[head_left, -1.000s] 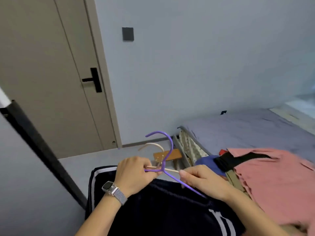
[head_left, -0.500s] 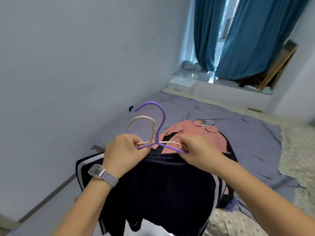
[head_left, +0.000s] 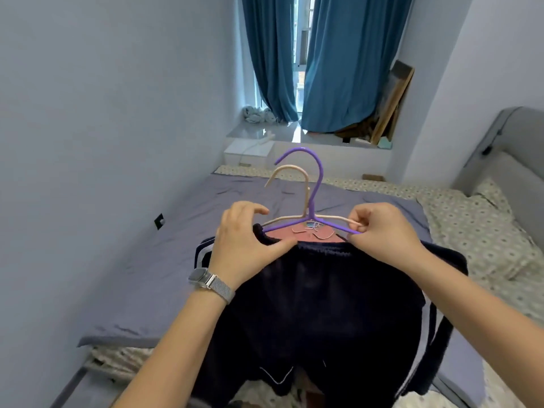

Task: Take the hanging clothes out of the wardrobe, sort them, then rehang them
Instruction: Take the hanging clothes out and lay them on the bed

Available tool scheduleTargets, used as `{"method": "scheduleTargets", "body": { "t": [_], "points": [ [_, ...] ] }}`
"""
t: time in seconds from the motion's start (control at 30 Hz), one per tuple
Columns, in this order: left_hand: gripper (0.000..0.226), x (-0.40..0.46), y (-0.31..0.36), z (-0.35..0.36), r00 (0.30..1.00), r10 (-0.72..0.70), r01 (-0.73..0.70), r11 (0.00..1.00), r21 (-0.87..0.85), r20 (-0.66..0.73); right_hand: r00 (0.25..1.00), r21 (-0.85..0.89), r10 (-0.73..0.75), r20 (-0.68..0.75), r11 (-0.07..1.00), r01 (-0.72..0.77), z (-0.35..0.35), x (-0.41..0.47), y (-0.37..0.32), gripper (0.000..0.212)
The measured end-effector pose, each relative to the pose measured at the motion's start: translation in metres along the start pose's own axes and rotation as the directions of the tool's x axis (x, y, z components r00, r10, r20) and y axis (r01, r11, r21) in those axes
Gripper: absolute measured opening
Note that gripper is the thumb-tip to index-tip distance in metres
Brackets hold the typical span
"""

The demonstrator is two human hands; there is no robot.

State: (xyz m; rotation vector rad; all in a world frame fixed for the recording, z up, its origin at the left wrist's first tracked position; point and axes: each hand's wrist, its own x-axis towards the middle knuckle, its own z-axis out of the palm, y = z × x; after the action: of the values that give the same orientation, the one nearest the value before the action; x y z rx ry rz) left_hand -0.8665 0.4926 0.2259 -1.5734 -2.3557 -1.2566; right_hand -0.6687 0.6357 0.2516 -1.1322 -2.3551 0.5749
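A dark navy garment (head_left: 323,313) with white stripes hangs from two hangers held together over the bed. The purple hanger (head_left: 316,184) stands upright in front of the beige hanger (head_left: 297,175). My left hand (head_left: 244,240) grips the garment's waistband at the left hanger arm, its index finger raised. My right hand (head_left: 379,231) pinches the right arms of both hangers. A pink garment (head_left: 312,232) lies on the bed behind, mostly hidden.
The bed (head_left: 182,260) has a grey-purple sheet, with a patterned mattress cover (head_left: 471,219) to the right. Blue curtains (head_left: 347,63) hang at the window beyond. A grey headboard (head_left: 512,148) stands at right, a bare wall at left.
The view has swung from the door to the bed and window. The hangers with the navy garment came along, and my left index finger has lifted off.
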Motion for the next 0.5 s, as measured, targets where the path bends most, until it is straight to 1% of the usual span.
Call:
{"method": "scheduleTargets", "body": {
  "t": [0.07,0.13,0.17,0.23,0.3,0.37,0.4,0.43,0.5],
  "points": [
    [0.062,0.007,-0.017,0.023,0.997,-0.005,0.007,1.000,0.017,-0.080,0.997,0.026,0.075,0.027,0.997,-0.075,0.011,0.020,0.024,0.029],
    [0.060,0.010,-0.036,0.049,0.992,-0.057,0.059,0.998,0.012,-0.113,0.987,0.066,0.154,0.052,0.985,-0.158,0.029,0.039,0.051,0.025],
    [0.057,0.011,-0.046,0.061,0.990,-0.090,0.092,0.996,0.016,-0.106,0.980,0.089,0.188,0.062,0.977,-0.193,0.038,0.050,0.063,0.023],
    [0.054,0.013,-0.064,0.081,0.987,-0.153,0.155,0.987,0.038,-0.048,0.968,0.120,0.239,0.081,0.961,-0.248,0.051,0.079,0.084,0.019],
    [0.053,0.018,-0.078,0.097,0.975,-0.213,0.207,0.974,0.091,0.065,0.965,0.139,0.239,0.111,0.958,-0.253,0.060,0.119,0.101,0.026],
    [0.057,0.031,-0.091,0.114,0.942,-0.280,0.254,0.955,0.155,0.186,0.966,0.151,0.204,0.159,0.962,-0.228,0.066,0.165,0.114,0.030],
    [0.058,0.039,-0.096,0.124,0.918,-0.318,0.277,0.941,0.192,0.237,0.966,0.168,0.185,0.182,0.962,-0.216,0.069,0.190,0.122,0.029],
    [0.060,0.049,-0.098,0.134,0.897,-0.355,0.301,0.927,0.223,0.264,0.964,0.176,0.172,0.202,0.962,-0.208,0.075,0.214,0.129,0.027],
    [0.063,0.065,-0.100,0.148,0.878,-0.380,0.309,0.915,0.260,0.293,0.967,0.150,0.145,0.210,0.972,-0.178,0.092,0.247,0.142,0.027]
  ]
}}
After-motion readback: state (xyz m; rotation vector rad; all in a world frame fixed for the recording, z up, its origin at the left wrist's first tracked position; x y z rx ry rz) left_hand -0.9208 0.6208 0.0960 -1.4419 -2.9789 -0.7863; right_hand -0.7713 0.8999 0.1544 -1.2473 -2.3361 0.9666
